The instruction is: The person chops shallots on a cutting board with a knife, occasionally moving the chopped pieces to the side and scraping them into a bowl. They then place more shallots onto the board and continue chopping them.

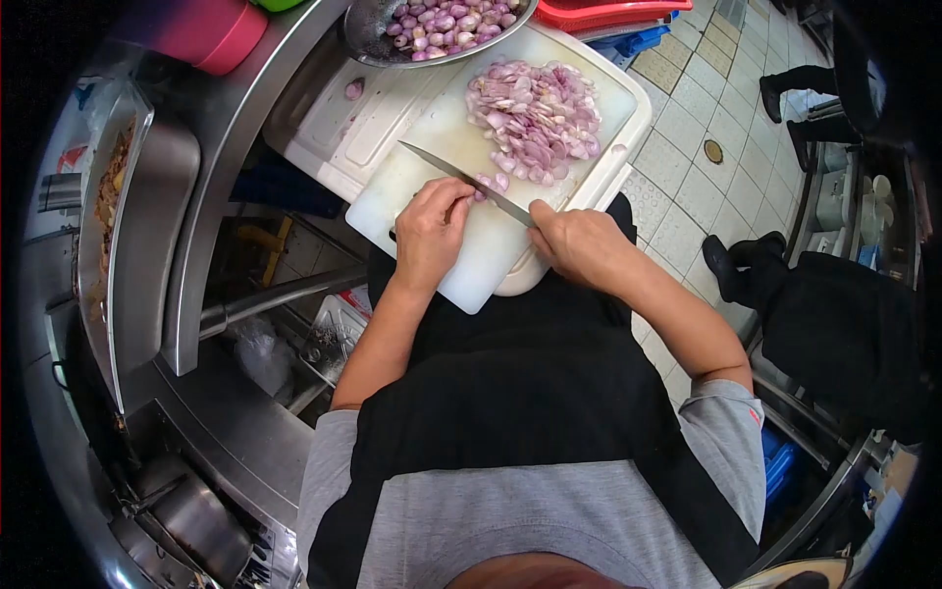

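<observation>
My right hand [579, 242] is closed around the handle of a kitchen knife [432, 157], whose blade points up and to the left over a white cutting board [392, 196]. Beside the blade, my left hand [432, 221] has its fingers bent and drawn together. Their tips press at a shallot [481, 194] against the near side of the blade; how much of it they hold is partly hidden. Cut shallot slices [494, 182] lie just past the blade. Farther up the board spreads a large heap of sliced shallots [540, 118].
A metal bowl of whole peeled shallots [456, 25] stands beyond the board, near a red basket [599, 12]. The board rests on a white container lid [343, 128]. A steel counter [211, 187] runs along the left. Other people's dark shoes [721, 263] show on the tiled floor at right.
</observation>
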### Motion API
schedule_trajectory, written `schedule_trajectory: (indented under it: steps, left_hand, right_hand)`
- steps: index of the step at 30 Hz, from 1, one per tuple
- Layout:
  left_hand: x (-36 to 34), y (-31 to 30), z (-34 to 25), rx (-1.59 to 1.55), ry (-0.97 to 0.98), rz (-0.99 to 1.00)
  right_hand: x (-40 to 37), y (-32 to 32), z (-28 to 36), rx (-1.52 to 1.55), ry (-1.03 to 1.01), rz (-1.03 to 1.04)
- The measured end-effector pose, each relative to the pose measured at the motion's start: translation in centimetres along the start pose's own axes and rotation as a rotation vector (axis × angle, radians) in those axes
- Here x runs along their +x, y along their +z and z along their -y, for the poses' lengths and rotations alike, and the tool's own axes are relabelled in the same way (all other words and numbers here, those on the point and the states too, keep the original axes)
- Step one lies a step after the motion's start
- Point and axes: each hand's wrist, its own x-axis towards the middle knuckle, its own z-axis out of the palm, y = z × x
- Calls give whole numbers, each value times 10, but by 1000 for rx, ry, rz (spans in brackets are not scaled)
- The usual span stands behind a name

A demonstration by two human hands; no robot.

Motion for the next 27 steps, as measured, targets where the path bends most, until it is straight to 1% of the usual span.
schedule_trajectory:
  steps: [2, 4, 7, 8, 9, 11, 12, 14, 15, 17, 18, 20, 23, 25, 27]
  left_hand:
    - [0, -1, -2, -4, -9, 11]
    - [1, -3, -3, -4, -10, 32]
    - [3, -1, 0, 6, -2, 52]
    - [2, 1, 1, 21, 4, 55]
    - [4, 0, -4, 19, 6, 57]
    - [9, 0, -18, 67, -149, 71]
    - [8, 2, -17, 67, -147, 72]
    - [6, 7, -12, 108, -80, 66]
    - [4, 8, -11, 108, -78, 68]
    - [1, 7, -9, 94, 42, 33]
    - [1, 5, -8, 96, 41, 35]
    - [2, 1, -6, 133, 138, 28]
    - [2, 3, -1, 106, 89, 25]
    - [4, 4, 0, 110, 97, 27]
    - [5, 4, 1, 114, 104, 31]
  right_hand:
    - [8, 0, -5, 30, -3, -12]
    - [11, -3, -13, 163, 88, 107]
    - [3, -11, -27, 237, 91, 142]
    - [-2, -8, -28, 156, 72, 73]
    - [-8, -10, -24, 157, 74, 71]
    - [-19, -16, -12, 38, 116, 47]
    - [-23, -12, -10, 6, 83, 12]
    - [-27, -9, -6, -3, 79, -10]
    - [-27, -7, -5, -11, 75, -30]
    - [-25, -6, -7, -31, 51, -43]
    - [-24, -5, -7, -53, 22, -55]
    - [-22, -9, -6, -57, 27, -39]
    - [-26, -20, -1, -59, 29, -33]
    - [-32, -28, 1, -54, 30, -38]
    - [-37, -33, 3, -31, 74, 19]
